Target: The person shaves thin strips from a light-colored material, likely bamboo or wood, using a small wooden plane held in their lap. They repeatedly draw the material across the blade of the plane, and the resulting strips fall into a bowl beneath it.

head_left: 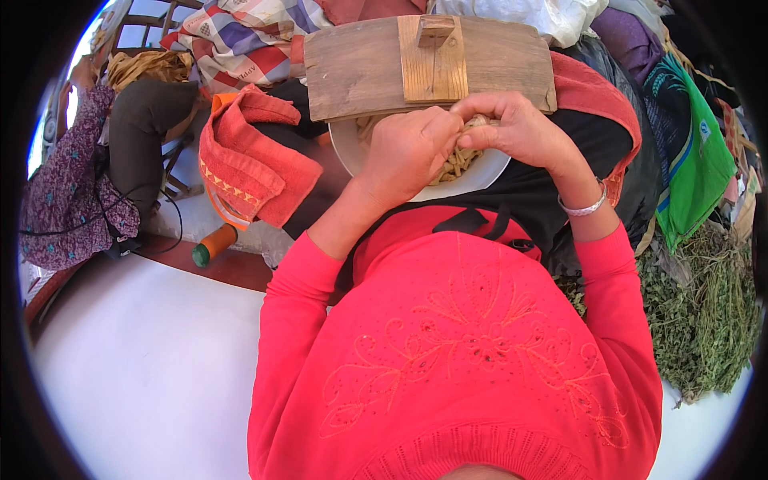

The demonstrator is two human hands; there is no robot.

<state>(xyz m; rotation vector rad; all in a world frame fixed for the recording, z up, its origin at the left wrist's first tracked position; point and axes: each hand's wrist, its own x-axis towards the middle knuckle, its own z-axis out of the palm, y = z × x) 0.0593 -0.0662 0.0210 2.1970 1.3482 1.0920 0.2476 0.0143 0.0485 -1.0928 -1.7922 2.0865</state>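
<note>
From my end, far left of frame: purple patterned garment (60, 192) on a person, then an orange cylinder with a green end (214, 244), then a red towel (264, 164), bunched, upper left of centre. Upper centre, I have a wooden board (352, 72) with a lighter block fixed across it, over the far edge of a white bowl (480, 180). The tan strips (458, 164) sit in that bowl, upper centre. Left hand (412, 144) is over the bowl, fingers curled, touching the right hand (516, 128); right thumb and forefinger curve towards each other. Can't tell whether either pinches anything; fingertips overlap. Bracelet (586, 206) on the right wrist. Upper right, green cloth (704, 164); below it, dried herbs (708, 320), right edge.
</note>
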